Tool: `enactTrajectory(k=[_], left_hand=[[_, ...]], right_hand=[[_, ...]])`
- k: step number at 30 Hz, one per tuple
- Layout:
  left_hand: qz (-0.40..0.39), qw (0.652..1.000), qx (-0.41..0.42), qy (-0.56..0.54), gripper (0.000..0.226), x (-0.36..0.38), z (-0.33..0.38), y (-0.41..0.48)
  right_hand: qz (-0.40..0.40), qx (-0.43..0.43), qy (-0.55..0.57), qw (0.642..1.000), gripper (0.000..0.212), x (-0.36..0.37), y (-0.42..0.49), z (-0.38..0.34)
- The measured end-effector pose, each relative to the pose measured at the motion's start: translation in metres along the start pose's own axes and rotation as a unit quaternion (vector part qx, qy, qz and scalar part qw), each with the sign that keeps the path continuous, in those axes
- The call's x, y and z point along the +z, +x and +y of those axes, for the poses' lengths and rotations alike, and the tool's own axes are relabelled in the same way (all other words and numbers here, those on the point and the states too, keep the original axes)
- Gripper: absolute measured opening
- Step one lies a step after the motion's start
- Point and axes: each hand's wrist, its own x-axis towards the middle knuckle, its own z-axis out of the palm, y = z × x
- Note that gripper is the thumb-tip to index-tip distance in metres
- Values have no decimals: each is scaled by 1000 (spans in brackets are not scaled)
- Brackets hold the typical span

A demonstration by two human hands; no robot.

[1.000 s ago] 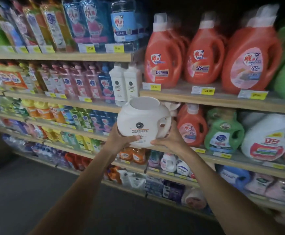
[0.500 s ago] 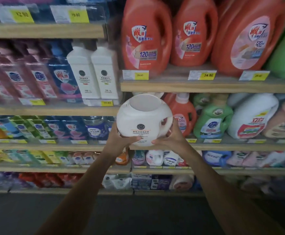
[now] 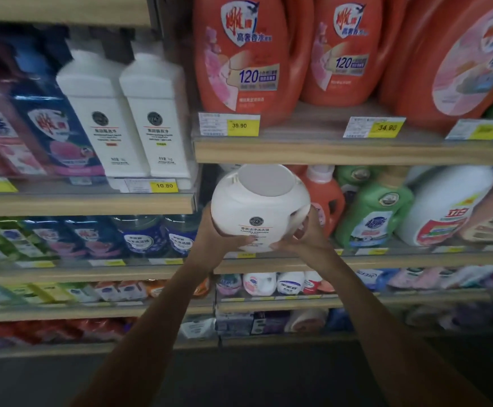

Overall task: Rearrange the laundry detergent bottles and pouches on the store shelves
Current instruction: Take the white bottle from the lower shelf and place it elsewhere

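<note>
White jug [image 3: 258,207]: you hold it in both hands at the mouth of the second shelf [image 3: 415,261] of the right bay, at that bay's left end. It is tipped so its flat round end faces you and the label sits low.

To seat it well, I judge you should level it first, then slide it straight back into the gap left of the small orange bottle [image 3: 324,195], label outward. Mind the shelf board [image 3: 342,152] just above; there is little headroom. Keep the handle side from knocking the orange bottle.

Your left hand [image 3: 220,235] cups the jug's lower left side, its thumb lying across the front under the label. Your right hand [image 3: 304,236] wraps the lower right, by the handle, thumb tip near the other thumb. Both sets of fingers are curled closed around the jug and bear its weight from beneath; the fingers behind it are hidden.

Beyond stand a green bottle [image 3: 377,212], and two white bottles [image 3: 133,113] in the left bay.
</note>
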Motion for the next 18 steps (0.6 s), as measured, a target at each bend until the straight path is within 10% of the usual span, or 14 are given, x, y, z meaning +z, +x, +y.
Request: enactTrajectory(k=[18], left_hand=[[23,999,-3,-25,100,-2,-13,45]], right_hand=[[-9,-15,3,1000,100,-2,52,-7]])
